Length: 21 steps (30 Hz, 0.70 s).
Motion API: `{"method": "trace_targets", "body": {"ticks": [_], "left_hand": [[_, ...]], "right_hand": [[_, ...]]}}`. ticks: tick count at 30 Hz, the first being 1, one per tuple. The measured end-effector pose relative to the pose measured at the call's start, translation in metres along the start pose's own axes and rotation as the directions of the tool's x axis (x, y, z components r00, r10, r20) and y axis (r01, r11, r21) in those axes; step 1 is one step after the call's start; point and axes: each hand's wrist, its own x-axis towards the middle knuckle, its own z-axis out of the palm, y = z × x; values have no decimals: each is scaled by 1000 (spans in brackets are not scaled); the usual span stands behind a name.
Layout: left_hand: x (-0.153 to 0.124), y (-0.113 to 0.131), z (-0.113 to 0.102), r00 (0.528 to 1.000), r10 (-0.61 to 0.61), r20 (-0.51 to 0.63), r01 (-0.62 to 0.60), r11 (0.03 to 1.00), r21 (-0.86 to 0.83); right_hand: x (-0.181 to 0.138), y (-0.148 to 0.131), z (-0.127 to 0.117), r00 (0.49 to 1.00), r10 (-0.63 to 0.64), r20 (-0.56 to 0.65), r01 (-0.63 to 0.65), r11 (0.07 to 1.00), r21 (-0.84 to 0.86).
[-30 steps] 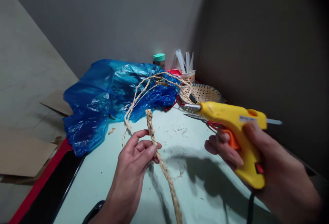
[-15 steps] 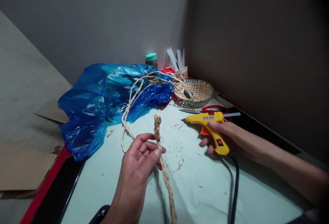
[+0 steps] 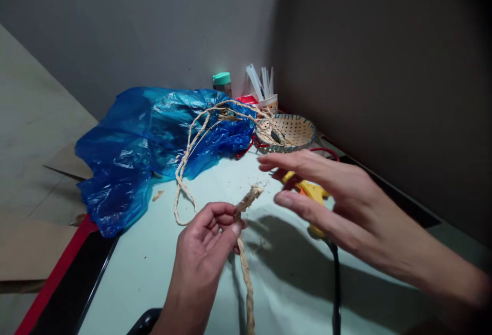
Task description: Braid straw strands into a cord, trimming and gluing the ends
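Note:
My left hand pinches a braided straw rope near its upper end, which bends to the right. My right hand hovers open, fingers stretched toward that rope end, a short gap away. Under my right hand lies a yellow glue gun on the pale table, its black cord running toward me.
A crumpled blue plastic bag lies at the back left with thinner straw braid looped over it. A small woven basket, a cup of glue sticks and a green-capped jar stand in the corner. Walls close in behind and at right.
My right hand set the glue gun down on the table, let go and moved left toward the rope end. The rope tip in my left hand bent rightward.

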Motion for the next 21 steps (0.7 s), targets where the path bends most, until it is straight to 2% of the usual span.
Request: {"method": "trace_targets", "body": {"ticks": [2, 5, 10, 16, 21], "left_hand": [[0, 1, 0, 1000, 2, -2, -2, 1000, 8], [1, 2, -1, 1000, 0, -13, 0, 1000, -6], [4, 0, -3, 996, -52, -65, 47, 995, -83], [11, -8, -8, 992, -123, -25, 114, 968, -226], [15, -10, -8, 991, -119, -63, 99, 963, -251]], "right_hand": [[7, -5, 8, 987, -159, 14, 159, 987, 14], [7, -4, 18, 963, -271, 9, 269, 961, 61], [-4, 1, 29, 951, -309, 1, 306, 943, 128], [-11, 7, 38, 929, -362, 75, 361, 932, 26], [-18, 11, 33, 894, -401, 200, 417, 908, -42]]}}
